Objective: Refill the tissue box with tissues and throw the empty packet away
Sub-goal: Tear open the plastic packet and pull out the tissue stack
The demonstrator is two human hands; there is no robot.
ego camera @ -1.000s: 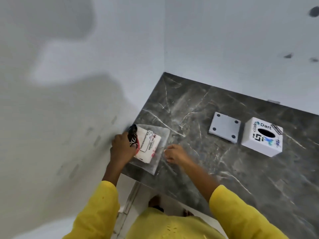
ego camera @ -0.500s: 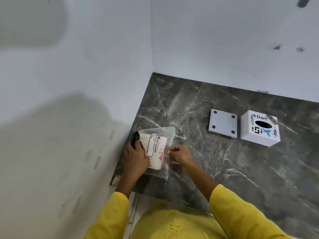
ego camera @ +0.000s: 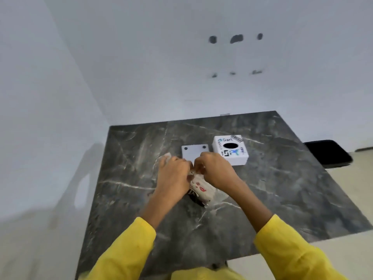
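A clear plastic tissue packet (ego camera: 201,190) with white tissues and red print is lifted above the dark marble table (ego camera: 282,188). My left hand (ego camera: 174,174) and my right hand (ego camera: 217,171) both pinch its top end, close together, hiding the packet's upper part. Behind my hands stands the white cube tissue box (ego camera: 231,149) with stickers and a dark oval hole on top. Its flat white base plate (ego camera: 193,151) with dark corner dots lies just left of the box, partly hidden by my hands.
White walls close in the table's left and far sides. A black seat or stool (ego camera: 328,153) stands past the table's right edge over a pale floor. My yellow sleeves fill the bottom of the view.
The packet went from lying at the table's left edge to being held up in both hands near the box. My right hand now grips it too. The camera swung right and up.
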